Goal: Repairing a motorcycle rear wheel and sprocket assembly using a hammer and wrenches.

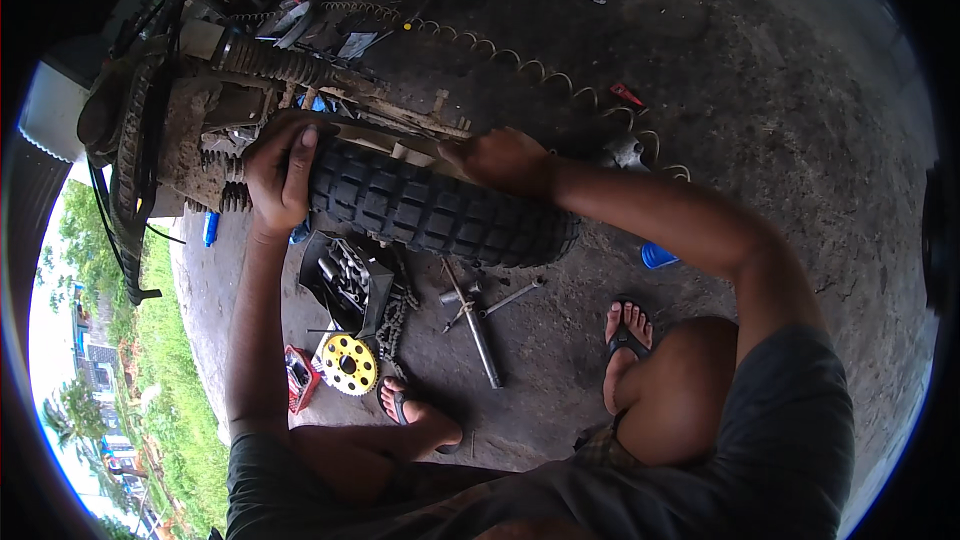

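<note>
A wheel with a chunky black knobbly tyre [440, 208] lies across the middle, beside the muddy fork and springs of a motorcycle [190, 115]. My left hand [278, 172] grips the tyre's left end, thumb on the near side and fingers wrapped out of sight. At the far side of the wheel is my right hand [503, 160], closed, with its knuckles up. Its fingertips and whatever they hold are hidden behind the tyre.
Below the wheel stand an open toolbox [345, 285] of sockets, a chain [393, 325], a yellow sprocket [350, 364] and a red tray [300, 380]. Metal wrenches [485, 340] lie between my feet. A coiled hose [535, 65] crosses the far floor; a blue cup-like item [657, 256] sits right.
</note>
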The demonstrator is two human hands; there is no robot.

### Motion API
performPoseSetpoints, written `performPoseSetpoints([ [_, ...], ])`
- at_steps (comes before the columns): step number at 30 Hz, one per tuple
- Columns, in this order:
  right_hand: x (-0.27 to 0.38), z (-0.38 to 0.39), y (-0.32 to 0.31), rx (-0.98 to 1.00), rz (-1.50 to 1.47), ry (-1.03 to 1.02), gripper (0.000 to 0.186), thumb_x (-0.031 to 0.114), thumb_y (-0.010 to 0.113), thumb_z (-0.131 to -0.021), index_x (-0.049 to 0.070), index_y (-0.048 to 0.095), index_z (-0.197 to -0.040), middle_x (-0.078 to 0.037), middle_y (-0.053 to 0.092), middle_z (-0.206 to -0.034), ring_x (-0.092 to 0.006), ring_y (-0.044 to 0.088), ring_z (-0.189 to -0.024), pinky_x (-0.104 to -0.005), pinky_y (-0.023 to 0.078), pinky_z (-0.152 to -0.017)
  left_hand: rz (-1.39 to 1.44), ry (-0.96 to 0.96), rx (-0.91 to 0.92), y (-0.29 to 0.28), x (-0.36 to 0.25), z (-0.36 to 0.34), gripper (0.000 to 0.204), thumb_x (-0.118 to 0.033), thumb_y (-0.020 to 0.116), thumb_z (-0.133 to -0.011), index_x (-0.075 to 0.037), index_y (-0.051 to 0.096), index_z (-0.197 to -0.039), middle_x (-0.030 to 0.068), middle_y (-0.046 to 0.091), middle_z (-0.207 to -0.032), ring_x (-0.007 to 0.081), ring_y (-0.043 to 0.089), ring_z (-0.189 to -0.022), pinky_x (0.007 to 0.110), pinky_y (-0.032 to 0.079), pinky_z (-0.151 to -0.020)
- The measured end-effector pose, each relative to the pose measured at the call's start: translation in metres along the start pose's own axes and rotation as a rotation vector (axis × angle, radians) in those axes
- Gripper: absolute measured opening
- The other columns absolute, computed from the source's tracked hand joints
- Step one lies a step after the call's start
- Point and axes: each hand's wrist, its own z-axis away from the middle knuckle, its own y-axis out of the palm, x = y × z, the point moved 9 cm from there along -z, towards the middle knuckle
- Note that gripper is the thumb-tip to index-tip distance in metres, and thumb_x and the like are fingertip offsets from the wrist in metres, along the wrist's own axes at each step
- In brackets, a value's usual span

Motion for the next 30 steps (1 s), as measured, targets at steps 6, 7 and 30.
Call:
performPoseSetpoints([
  [6, 0.002, 0.001, 0.0, -0.036, -0.021, -0.014, 0.043, 0.015, 0.051, -0.105, 0.006, 0.05, -0.148, -0.017, 0.075, -0.097, -0.0365, 0.077, -0.088, -0.0484, 0.063, -0.074, 0.007, 0.01, 0.001, 0.0, 0.001, 0.0, 0.037, -0.02, 0.048, -0.107, 0.009, 0.071, -0.104, 0.0203, 0.074, -0.104, 0.0304, 0.071, -0.099, 0.037, 0.052, -0.093],
  [7, 0.004, 0.001, -0.009, -0.129, -0.039, -0.051, 0.043, 0.016, 0.05, -0.106, 0.006, 0.05, -0.148, -0.017, 0.075, -0.097, -0.0371, 0.077, -0.088, -0.0493, 0.063, -0.075, 0.014, 0.009, 0.01, 0.001, 0.001, 0.0, 0.037, -0.02, 0.048, -0.107, 0.009, 0.071, -0.104, 0.0203, 0.074, -0.104, 0.0304, 0.071, -0.098, 0.037, 0.052, -0.093],
  [30, -0.001, 0.005, -0.011, 0.005, -0.057, 0.068, 0.041, 0.017, 0.05, -0.105, 0.005, 0.054, -0.144, -0.023, 0.076, -0.097, -0.0384, 0.078, -0.089, -0.0525, 0.062, -0.078, 0.001, 0.003, -0.007, 0.0, -0.002, 0.0, 0.034, -0.018, 0.051, -0.105, 0.009, 0.072, -0.102, 0.0194, 0.074, -0.101, 0.0287, 0.071, -0.095, 0.035, 0.052, -0.09],
])
